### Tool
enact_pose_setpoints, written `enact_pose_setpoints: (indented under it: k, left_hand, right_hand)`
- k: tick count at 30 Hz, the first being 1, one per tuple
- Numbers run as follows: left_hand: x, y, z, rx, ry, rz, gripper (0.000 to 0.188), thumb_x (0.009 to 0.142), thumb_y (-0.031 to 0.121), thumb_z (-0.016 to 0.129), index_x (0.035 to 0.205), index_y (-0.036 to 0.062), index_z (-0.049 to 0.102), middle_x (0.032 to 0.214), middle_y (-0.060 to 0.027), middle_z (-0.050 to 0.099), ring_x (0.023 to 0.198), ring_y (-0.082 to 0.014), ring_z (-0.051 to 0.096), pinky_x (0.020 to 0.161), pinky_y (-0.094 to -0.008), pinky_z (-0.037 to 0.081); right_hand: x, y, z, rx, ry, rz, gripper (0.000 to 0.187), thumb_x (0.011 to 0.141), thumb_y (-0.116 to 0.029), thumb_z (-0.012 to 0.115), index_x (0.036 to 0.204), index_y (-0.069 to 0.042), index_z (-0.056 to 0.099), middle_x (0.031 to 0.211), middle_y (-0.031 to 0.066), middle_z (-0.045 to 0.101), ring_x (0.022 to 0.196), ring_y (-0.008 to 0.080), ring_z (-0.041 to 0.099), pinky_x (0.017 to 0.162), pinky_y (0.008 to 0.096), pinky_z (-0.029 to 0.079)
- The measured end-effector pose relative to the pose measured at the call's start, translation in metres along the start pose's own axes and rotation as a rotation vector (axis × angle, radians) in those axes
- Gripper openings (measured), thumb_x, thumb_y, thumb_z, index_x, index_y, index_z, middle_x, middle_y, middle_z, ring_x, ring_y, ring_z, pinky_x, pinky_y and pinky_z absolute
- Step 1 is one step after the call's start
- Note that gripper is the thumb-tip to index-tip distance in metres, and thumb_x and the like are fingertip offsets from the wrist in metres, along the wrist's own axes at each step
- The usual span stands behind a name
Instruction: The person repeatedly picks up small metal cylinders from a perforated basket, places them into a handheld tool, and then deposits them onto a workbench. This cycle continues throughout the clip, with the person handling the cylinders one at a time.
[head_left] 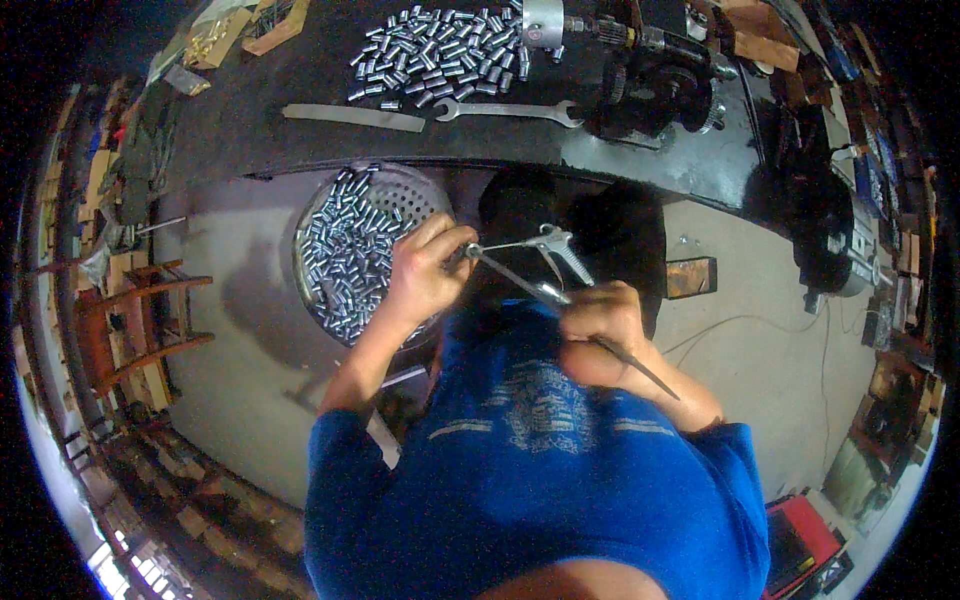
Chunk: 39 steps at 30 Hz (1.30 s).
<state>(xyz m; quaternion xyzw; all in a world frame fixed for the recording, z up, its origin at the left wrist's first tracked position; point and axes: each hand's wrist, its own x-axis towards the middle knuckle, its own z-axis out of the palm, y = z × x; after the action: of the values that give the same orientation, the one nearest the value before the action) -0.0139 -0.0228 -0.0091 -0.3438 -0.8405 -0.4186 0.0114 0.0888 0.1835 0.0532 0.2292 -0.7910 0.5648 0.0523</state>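
Observation:
My left hand (425,275) is closed, pinching a small metal cylinder (472,251) between thumb and fingers. In my right hand (603,325) is a slim dark metal file (642,370); its tapered end sticks out past the wrist, while the other end slants up to the cylinder. Just beyond the right hand is a silver trigger-handled tool (556,241), like an air blow gun, its thin nozzle pointing toward the left hand. What supports it is unclear. Left of my left hand, a round perforated metal pan (405,190) holds many short shiny cylinders (345,255).
Across the dark workbench (240,130) ahead lie a heap of similar cylinders (440,55), a flat metal strip (352,118) and an open-end wrench (507,112). A machine with a chuck (543,24) stands at the right. A wooden chair (150,320) is at left; a small box (691,278) sits on the floor.

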Motion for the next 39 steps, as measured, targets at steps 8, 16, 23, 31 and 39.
enact_pose_setpoints:
  k: [8,16,23,31,39]
  left_hand:
    - [0.012,0.017,0.015,-0.033,-0.018,0.207,0.024,0.057,0.001,0.065,0.080,0.0027,0.061,0.068,-0.0097,0.051,0.060,-0.0257,0.054,0.051,-0.0322,0.042]
    - [0.026,-0.020,-0.007,0.013,0.162,-0.088,0.020,0.062,0.000,0.070,0.079,0.0014,0.061,0.062,-0.0064,0.049,0.052,-0.0160,0.049,0.046,-0.0258,0.038]
    - [0.123,-0.057,-0.005,0.229,0.074,-0.110,0.021,0.065,0.017,0.071,0.080,0.0037,0.064,0.062,-0.0092,0.055,0.054,-0.0216,0.054,0.052,-0.0331,0.042]
    - [0.192,-0.032,-0.029,0.093,0.283,-0.095,0.029,0.074,0.018,0.066,0.098,0.0032,0.060,0.067,-0.0100,0.061,0.057,-0.0194,0.059,0.054,-0.0298,0.045]
    - [0.043,0.017,0.011,-0.821,-0.411,-0.497,0.022,0.084,0.020,0.060,0.098,0.0026,0.061,0.071,-0.0011,0.061,0.061,-0.0078,0.057,0.055,-0.0230,0.047]
  right_hand:
    - [0.027,0.040,0.027,0.029,0.040,0.162,0.021,0.062,-0.007,0.058,0.052,-0.003,0.040,0.048,0.0151,0.039,0.044,0.0318,0.043,0.042,0.0393,0.032]
    - [0.001,0.009,-0.017,-0.070,0.084,0.183,0.024,0.057,-0.012,0.057,0.049,-0.005,0.035,0.048,0.0101,0.034,0.044,0.0257,0.039,0.043,0.0357,0.027]
    - [-0.011,0.009,-0.002,0.033,0.060,0.212,0.025,0.056,-0.002,0.057,0.050,-0.003,0.033,0.049,0.0105,0.034,0.043,0.0264,0.038,0.042,0.0356,0.029]
    - [-0.009,0.015,0.002,-0.097,0.097,0.267,0.017,0.057,-0.001,0.055,0.050,-0.003,0.040,0.050,0.0118,0.041,0.043,0.0271,0.044,0.041,0.0353,0.034]
    - [0.001,0.037,0.011,-0.148,0.008,0.246,0.011,0.056,-0.003,0.056,0.052,-0.002,0.046,0.052,0.0110,0.042,0.045,0.0232,0.044,0.043,0.0331,0.032]
